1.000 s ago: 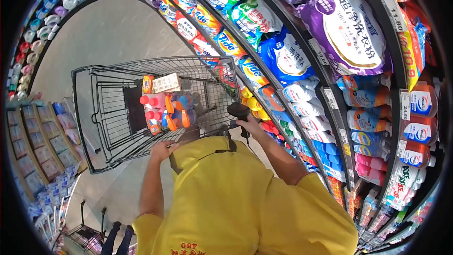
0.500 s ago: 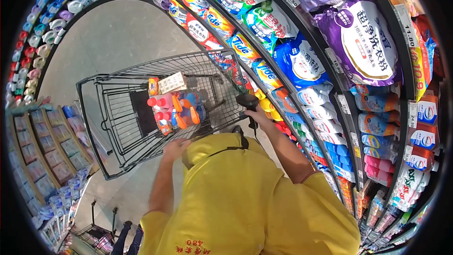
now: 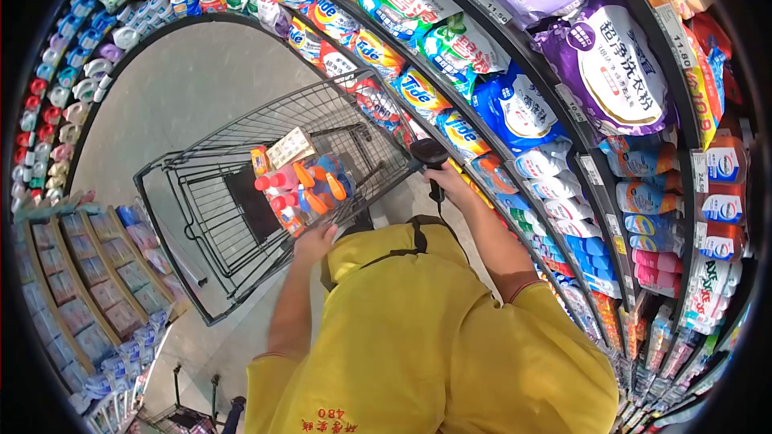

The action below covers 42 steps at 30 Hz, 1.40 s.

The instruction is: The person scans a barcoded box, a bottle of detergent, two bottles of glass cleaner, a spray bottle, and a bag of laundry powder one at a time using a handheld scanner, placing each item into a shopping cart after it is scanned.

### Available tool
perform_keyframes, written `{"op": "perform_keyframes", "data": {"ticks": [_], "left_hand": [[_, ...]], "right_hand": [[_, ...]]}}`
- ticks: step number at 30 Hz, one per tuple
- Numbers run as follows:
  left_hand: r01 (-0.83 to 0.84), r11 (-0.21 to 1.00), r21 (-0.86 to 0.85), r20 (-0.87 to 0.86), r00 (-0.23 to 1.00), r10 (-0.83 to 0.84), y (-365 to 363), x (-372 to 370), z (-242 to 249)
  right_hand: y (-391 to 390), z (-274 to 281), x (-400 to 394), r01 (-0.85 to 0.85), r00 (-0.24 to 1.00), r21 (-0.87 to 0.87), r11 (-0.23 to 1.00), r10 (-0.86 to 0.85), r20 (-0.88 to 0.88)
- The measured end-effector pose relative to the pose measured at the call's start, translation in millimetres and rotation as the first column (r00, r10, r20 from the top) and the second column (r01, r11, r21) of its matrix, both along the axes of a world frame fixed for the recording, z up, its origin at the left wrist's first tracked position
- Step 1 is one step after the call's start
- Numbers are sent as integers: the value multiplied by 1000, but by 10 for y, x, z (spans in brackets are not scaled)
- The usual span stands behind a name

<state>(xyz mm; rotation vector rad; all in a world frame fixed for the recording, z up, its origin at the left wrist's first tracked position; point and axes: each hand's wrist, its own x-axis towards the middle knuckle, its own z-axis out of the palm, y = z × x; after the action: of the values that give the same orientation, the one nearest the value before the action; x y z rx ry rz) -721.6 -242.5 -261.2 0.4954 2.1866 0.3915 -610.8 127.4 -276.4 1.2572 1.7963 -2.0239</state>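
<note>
My right hand (image 3: 453, 184) grips a black handheld barcode scanner (image 3: 429, 153), whose cord hangs below. The scanner is held up beside the shelf, just past the cart's corner. On the near rim of a black wire shopping cart (image 3: 211, 317) rests my left hand (image 3: 315, 243), its fingers closed over the edge. Inside the cart lie several bottles with orange trigger sprayers (image 3: 313, 200) and pink-capped bottles (image 3: 277, 181). Next to them are a beige printed box (image 3: 290, 147) and a small orange-red pack (image 3: 259, 160).
Shelves on the right hold bags of washing powder, with a purple bag (image 3: 615, 68), a blue bag (image 3: 519, 104) and Tide bags (image 3: 420, 92). Bottles (image 3: 722, 201) stand lower down. At left is a rack of packaged goods (image 3: 88, 273). Another cart (image 3: 181, 418) stands behind, near a person's leg (image 3: 234, 415).
The cart has turned slightly in view, its right end swinging away from the scanner. My right hand with the scanner has shifted slightly right. My left hand stays at the cart's rim.
</note>
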Motion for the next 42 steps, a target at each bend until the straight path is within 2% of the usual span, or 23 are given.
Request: {"op": "perform_keyframes", "data": {"ticks": [2, 7, 9, 11, 13, 15, 17, 19, 21, 22, 24, 25, 27, 30, 31, 33, 34, 36, 37, 39, 40, 41, 42], "left_hand": [[-21, 999, -44, -7, 1000, 21, 62, -59, 93], [28, 999, -45, -55, 998, -31, 31, -168, -141], [53, 995, -86, -71, 996, -59, 62, -197, -148], [34, 995, -98, -69, 997, -40, 96, -200, -107], [-2, 995, -105, -93, 996, -8, 93, -200, -128], [-19, 994, -103, -55, 998, 13, 73, -229, -200], [146, 985, -96, -151, 976, -160, 17, -289, -387], [139, 990, -12, -139, 980, -140, 144, -343, -366], [42, 982, 183, -157, 987, -13, 545, -358, 43], [67, 934, 352, -172, 985, -5, 762, -414, 222], [-75, 854, 514, 27, 997, 71, 1205, -536, 370], [-92, 792, 604, 98, 994, 40, 1479, -557, 617], [-93, 679, 728, 191, 979, -71, 2028, -526, 1213], [-31, 573, 819, 247, 921, -303, 2678, -465, 1832], [-20, 570, 821, 235, 922, -306, 2845, -403, 2005], [-189, 577, 794, 461, 806, -371, 3142, -271, 2305], [-182, 579, 795, 456, 808, -373, 3269, -208, 2409], [-310, 575, 757, 577, 731, -366, 3515, -122, 2552], [-305, 581, 754, 577, 730, -365, 3616, -86, 2571], [-544, 544, 639, 759, 560, -331, 3813, -30, 2568], [-593, 536, 601, 797, 501, -338, 3905, -29, 2460], [-671, 541, 507, 862, 401, -310, 3975, -7, 2388], [-710, 544, 447, 893, 321, -315, 4058, 9, 2324]], "right_hand": [[-5, 320, 17, 74, 995, -139, 988, -82, -54], [208, 1486, 172, 199, 924, -277, 940, -275, -267], [442, 1787, 367, 210, 830, -146, 967, -255, -496], [568, 2248, 551, 210, 612, -288, 934, -356, -706], [696, 2600, 727, 356, 488, -148, 923, -319, -813], [808, 2802, 876, 500, 359, -124, 857, -335, -871], [921, 2927, 966, 634, 310, -28, 773, -287, -907], [981, 3002, 978, 738, 231, -56, 673, -329, -916], [1051, 3020, 953, 770, 199, -29, 637, -282, -938], [1071, 3058, 938, 755, 211, -23, 656, -275, -938], [1202, 3031, 987, 650, 207, -63, 757, -257, -944], [1247, 3055, 959, 648, 196, -71, 759, -256, -946], [1320, 3151, 910, 556, 155, -154, 817, -284, -946], [1417, 3209, 834, 563, 169, -74, 823, -202, -965], [1421, 3213, 818, 576, 192, -35, 817, -177, -965], [1435, 3144, 834, 602, 278, 61, 796, -138, -950], [1385, 3157, 830, 609, 260, 46, 792, -144, -955], [1271, 3160, 806, 609, 235, 35, 793, -139, -962], [1184, 3182, 821, 599, 290, 80, 797, -122, -949], [1098, 3087, 841, 609, 384, 148, 779, -126, -915], [1042, 3022, 833, 621, 374, 192, 760, -72, -924], [992, 2941, 843, 613, 473, 297, 732, -39, -880], [954, 2894, 849, 605, 683, 626, 492, 83, -725]]}}
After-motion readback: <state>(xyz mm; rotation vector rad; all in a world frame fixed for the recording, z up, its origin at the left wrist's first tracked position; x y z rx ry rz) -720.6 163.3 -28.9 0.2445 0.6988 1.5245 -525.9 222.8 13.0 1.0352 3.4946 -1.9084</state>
